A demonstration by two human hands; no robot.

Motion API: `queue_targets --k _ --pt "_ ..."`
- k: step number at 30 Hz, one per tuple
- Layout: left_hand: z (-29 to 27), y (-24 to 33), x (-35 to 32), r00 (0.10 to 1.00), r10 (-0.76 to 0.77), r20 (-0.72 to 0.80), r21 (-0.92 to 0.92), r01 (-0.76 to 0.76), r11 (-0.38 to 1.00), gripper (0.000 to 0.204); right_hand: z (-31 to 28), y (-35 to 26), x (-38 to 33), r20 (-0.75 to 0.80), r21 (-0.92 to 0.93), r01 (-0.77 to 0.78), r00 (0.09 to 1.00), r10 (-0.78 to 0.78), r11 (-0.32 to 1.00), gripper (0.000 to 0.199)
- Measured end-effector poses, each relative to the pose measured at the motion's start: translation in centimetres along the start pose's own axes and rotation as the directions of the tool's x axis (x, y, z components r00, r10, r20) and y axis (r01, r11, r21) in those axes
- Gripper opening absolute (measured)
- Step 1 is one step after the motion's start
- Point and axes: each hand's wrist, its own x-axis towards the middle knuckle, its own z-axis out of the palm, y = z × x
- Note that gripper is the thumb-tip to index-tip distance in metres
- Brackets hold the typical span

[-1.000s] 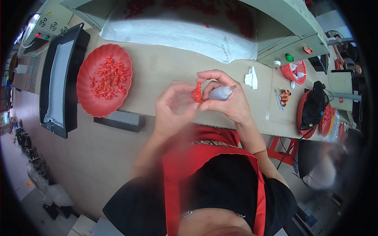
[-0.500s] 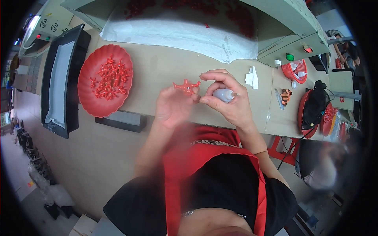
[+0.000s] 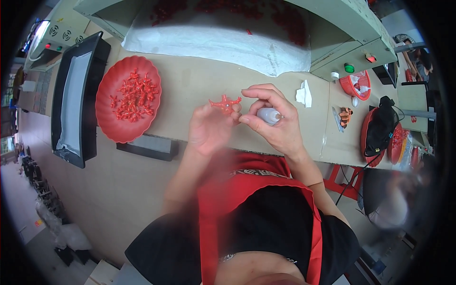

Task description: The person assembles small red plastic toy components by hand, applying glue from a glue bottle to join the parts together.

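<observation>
The left hand (image 3: 209, 128) pinches a small red branched plastic piece (image 3: 224, 103) at its fingertips, above the table edge (image 3: 266, 152). Just right of it, the right hand (image 3: 278, 124) is closed around a small white bottle (image 3: 269, 115). Farther left on the table sits a red plate (image 3: 107, 123) of like pieces.

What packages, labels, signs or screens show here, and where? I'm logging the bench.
Control panel: far left corner, pale grey box with round vents and red and green buttons.
Button box: far right, pale green, one green and one red button.
Floor label: lower left, small yellow patch.
No packages or lit screens visible.
</observation>
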Motion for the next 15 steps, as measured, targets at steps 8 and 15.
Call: queue_targets --k 8,15 --pt "-0.49 0.04 0.05 1.0 0.027 -0.011 0.012 -0.027 1.0 0.038 0.05 -0.05 0.04 -0.003 -0.011 -0.011 1.0 0.011 1.0 0.035" --pt "-0.33 0.13 0.03 1.0 0.001 0.011 0.007 -0.001 1.0 0.04 -0.03 0.13 -0.04 -0.013 0.001 -0.02 1.0 0.02 1.0 0.036"
